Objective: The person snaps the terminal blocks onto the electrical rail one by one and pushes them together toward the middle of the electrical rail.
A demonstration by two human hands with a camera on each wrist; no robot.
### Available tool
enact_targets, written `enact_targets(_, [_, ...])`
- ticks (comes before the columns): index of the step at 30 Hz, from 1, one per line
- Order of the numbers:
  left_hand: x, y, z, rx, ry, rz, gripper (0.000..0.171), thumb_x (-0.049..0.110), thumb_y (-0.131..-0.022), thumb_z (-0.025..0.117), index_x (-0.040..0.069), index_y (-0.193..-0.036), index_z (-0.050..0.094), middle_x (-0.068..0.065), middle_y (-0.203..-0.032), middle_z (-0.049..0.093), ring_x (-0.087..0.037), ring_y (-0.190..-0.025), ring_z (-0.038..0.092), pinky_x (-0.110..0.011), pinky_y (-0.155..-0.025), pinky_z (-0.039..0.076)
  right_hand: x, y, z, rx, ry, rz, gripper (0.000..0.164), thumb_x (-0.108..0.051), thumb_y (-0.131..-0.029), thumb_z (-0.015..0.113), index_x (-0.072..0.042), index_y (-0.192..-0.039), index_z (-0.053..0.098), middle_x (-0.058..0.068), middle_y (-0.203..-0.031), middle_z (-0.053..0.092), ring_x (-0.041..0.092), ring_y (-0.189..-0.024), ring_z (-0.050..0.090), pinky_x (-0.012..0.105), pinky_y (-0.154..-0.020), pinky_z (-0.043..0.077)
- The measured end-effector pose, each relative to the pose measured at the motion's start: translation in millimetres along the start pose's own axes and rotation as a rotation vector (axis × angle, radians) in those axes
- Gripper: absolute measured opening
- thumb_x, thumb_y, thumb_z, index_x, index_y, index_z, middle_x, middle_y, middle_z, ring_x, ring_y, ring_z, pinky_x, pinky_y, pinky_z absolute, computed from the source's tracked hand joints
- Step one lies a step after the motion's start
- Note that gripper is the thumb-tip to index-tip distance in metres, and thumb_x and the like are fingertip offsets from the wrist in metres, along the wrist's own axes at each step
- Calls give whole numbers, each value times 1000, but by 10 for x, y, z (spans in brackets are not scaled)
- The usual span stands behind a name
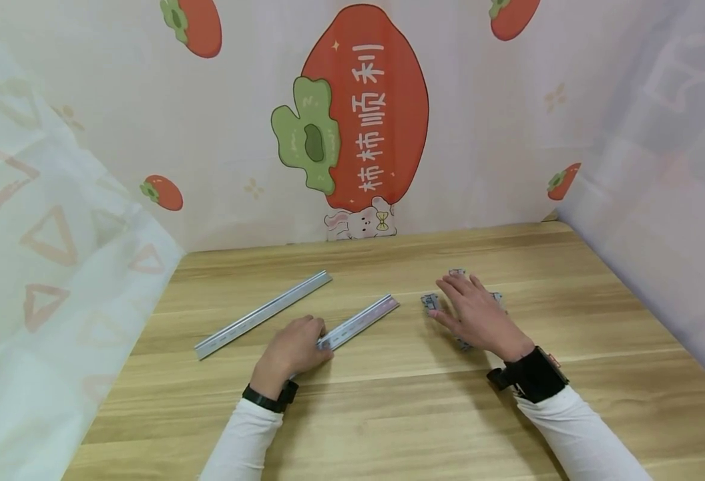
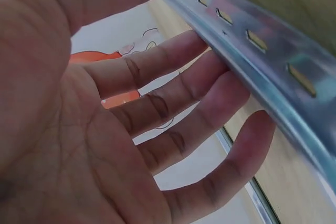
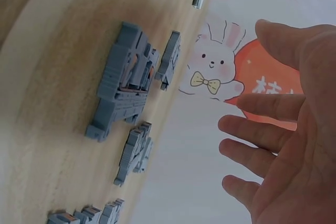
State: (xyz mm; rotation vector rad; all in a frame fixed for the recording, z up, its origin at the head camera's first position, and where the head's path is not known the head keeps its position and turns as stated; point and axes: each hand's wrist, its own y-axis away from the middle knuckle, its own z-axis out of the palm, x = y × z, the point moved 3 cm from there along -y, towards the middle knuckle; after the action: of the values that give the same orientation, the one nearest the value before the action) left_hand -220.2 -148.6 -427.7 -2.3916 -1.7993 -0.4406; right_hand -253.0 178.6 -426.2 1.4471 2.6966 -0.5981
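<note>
My left hand grips the near end of a slotted metal DIN rail, thumb on its front side and fingers along its back edge. In the left wrist view, fingertips touch the edge of this rail. A second DIN rail lies on the table to the left, roughly parallel. My right hand hovers with spread fingers over several grey terminal blocks, one of them beside the thumb. From the right wrist, a larger terminal block appears apart from the fingers, with nothing held.
Everything lies on a wood-grain table. Behind it hangs a pale backdrop printed with persimmons and a rabbit. White translucent sheets slope along the left and right sides. More grey terminal blocks are spread about near the right hand.
</note>
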Motion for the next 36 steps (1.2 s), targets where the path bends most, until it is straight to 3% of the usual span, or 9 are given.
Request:
enact_targets(12, [31, -4, 6, -37, -17, 44, 21, 18, -86, 82, 5, -87, 66, 0, -81, 53, -16, -69, 48, -32, -60, 43, 19, -4, -2, -1, -7, 11, 64, -31, -96, 71, 11, -140, 50, 28, -143, 50, 45, -138, 40, 61, -115, 23])
enact_targets(19, [108, 27, 9, -102, -4, 98, 19, 12, -84, 84, 6, -92, 68, -1, -89, 57, -14, -76, 51, -34, -69, 48, 45, 2, -41, -21, -24, 35, 63, -30, -96, 72, 10, -140, 51, 29, -142, 51, 45, -138, 41, 60, -115, 23])
enact_targets(22, [140, 36, 9, -112, -4, 116, 19, 11, -84, 84, 5, -94, 68, -1, -90, 58, -15, -78, 51, -36, -71, 49, 53, 16, -73, -44, -37, 53, 60, -27, -95, 74, 9, -138, 53, 29, -139, 53, 46, -133, 46, 59, -111, 31])
enact_targets(25, [166, 41, 10, -115, -5, 128, 20, 10, -84, 84, 4, -95, 69, -2, -90, 58, -15, -78, 51, -36, -71, 48, 47, 35, -116, -101, -64, 62, 55, -22, -90, 79, 6, -133, 60, 27, -132, 59, 46, -125, 52, 59, -103, 41])
enact_targets(28, [186, 41, 11, -120, -2, 134, 19, 9, -84, 83, 4, -94, 68, -2, -89, 57, -15, -78, 50, -36, -70, 47, 37, 56, -142, -212, -97, 74, 52, -15, -80, 87, 1, -125, 68, 19, -124, 65, 41, -119, 58, 56, -97, 47])
enact_targets(32, [210, 43, 14, -118, 2, 149, 19, 8, -83, 84, 4, -94, 68, -2, -88, 57, -16, -78, 49, -37, -70, 46, 19, 75, -135, -354, -108, 63, 54, -6, -68, 91, -6, -119, 73, 11, -124, 67, 36, -120, 58, 56, -100, 44])
enact_targets(36, [226, 41, 29, -116, 0, 165, 19, 8, -83, 84, 4, -94, 70, -1, -89, 58, -16, -78, 50, -36, -70, 47, 7, 84, -108, -398, -89, 41, 55, 0, -65, 90, -9, -117, 73, 9, -125, 66, 35, -122, 55, 60, -103, 39])
